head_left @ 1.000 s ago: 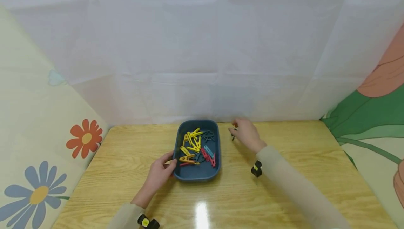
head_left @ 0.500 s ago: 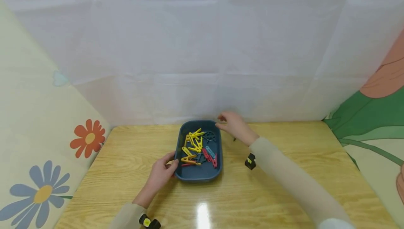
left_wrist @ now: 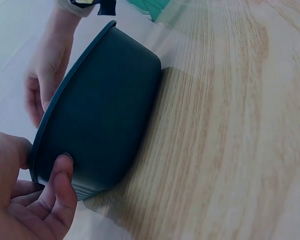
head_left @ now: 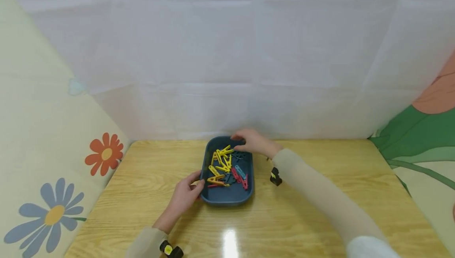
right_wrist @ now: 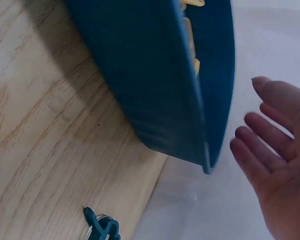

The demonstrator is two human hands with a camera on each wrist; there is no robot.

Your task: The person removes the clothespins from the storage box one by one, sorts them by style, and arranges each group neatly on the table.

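while the left hand (head_left: 183, 196) pinches the left rim of the bin (head_left: 227, 203), the right hand (head_left: 253, 142) hovers at its far end

right thumb and fingers: apart. yellow clips (head_left: 214, 170): inside the bin, personward of these fingers. bin's long axis: away from the person.

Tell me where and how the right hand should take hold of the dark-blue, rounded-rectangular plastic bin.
Probably midway along the right-hand long rim of the bin, coming from the right, thumb over the rim and fingers against the outer wall. The rim juts slightly from that wall, and the left hand grips the opposite side.
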